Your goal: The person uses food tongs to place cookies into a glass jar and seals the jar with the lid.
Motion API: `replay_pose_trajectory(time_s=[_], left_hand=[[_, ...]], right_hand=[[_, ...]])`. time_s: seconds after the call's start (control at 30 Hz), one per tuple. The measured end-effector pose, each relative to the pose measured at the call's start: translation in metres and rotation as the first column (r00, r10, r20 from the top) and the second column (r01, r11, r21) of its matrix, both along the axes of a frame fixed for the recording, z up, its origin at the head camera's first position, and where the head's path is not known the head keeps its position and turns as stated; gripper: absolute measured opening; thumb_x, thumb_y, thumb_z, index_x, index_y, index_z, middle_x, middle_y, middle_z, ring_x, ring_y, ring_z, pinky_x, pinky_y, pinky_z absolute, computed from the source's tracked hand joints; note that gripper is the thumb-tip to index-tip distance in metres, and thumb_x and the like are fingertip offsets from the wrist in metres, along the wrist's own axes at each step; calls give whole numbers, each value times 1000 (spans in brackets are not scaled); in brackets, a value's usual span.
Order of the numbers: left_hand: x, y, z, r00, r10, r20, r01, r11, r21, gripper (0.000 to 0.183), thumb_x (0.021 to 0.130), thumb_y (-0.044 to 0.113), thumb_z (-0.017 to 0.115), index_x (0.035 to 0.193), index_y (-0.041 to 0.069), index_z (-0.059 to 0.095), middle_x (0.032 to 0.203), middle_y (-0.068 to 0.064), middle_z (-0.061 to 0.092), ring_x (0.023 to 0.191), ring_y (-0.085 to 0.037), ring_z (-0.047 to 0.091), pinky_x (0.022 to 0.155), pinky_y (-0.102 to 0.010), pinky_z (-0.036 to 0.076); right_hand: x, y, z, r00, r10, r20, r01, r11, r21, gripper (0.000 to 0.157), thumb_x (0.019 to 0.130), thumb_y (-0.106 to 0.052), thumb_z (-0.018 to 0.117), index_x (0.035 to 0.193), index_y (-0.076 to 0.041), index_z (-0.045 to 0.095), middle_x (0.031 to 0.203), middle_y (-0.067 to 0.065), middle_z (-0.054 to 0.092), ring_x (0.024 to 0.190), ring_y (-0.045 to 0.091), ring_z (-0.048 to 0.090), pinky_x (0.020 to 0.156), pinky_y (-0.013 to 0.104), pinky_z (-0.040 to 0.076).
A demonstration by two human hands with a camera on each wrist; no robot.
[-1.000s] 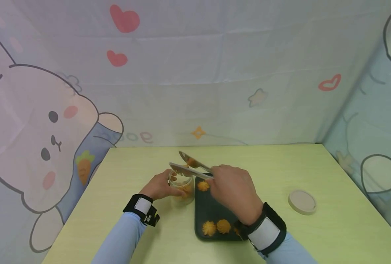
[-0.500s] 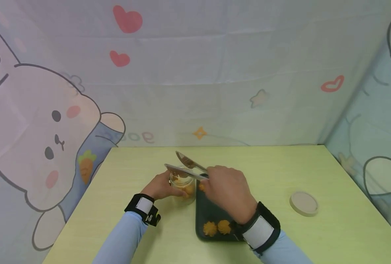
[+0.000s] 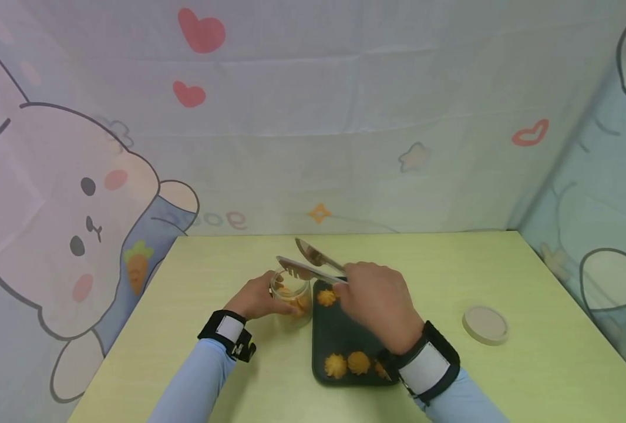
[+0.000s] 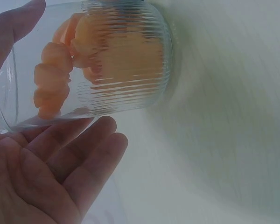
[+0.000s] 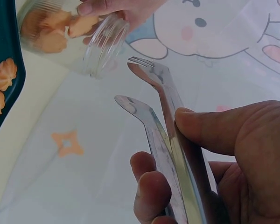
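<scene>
A ribbed glass jar stands on the table, and my left hand holds it around its side, with the thumb in front. Several golden piped cookies lie inside the jar in the left wrist view. My right hand grips metal tongs between thumb and fingers. The tong arms are spread, with nothing between the tips, just above and beside the jar mouth. Under my right hand lies a dark green tray with several cookies, partly hidden by the hand and wrist.
A round beige lid lies on the pale yellow table to the right of the tray. A cloth backdrop with a cartoon rabbit hangs behind the table.
The tongs held a cookie above the jar, then opened lower over its mouth and let it go. Now they have moved up and right without a cookie. The left hand stays on the jar.
</scene>
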State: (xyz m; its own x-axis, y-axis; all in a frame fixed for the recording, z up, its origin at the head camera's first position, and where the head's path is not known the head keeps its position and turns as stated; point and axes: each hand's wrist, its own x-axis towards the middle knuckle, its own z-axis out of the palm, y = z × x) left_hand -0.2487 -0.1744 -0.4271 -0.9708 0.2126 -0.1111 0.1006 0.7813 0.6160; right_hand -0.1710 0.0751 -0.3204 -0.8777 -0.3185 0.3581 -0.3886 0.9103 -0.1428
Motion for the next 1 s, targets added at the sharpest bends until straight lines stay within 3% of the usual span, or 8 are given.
replay_pose_trajectory(time_s=[0.47, 1.0], left_hand=[[0, 1, 1, 1000, 10, -9, -10, 1000, 0, 81, 60, 46, 85, 124, 6, 53, 108, -9, 66, 94, -22, 58, 82, -42, 50], [1, 1, 1, 1000, 1, -11, -1, 1000, 12, 82, 61, 45, 84, 125, 5, 52, 107, -9, 66, 95, -22, 58, 83, -43, 50]], right_hand=[[-9, 22, -9, 999, -36, 28, 37, 999, -37, 32, 85, -26, 68, 59, -14, 52, 50, 1, 49, 42, 16, 43, 35, 32, 33], [-23, 38, -35, 979, -99, 177, 100, 995, 2, 37, 85, -25, 67, 53, -12, 54, 45, 1, 49, 38, 17, 43, 33, 29, 29]])
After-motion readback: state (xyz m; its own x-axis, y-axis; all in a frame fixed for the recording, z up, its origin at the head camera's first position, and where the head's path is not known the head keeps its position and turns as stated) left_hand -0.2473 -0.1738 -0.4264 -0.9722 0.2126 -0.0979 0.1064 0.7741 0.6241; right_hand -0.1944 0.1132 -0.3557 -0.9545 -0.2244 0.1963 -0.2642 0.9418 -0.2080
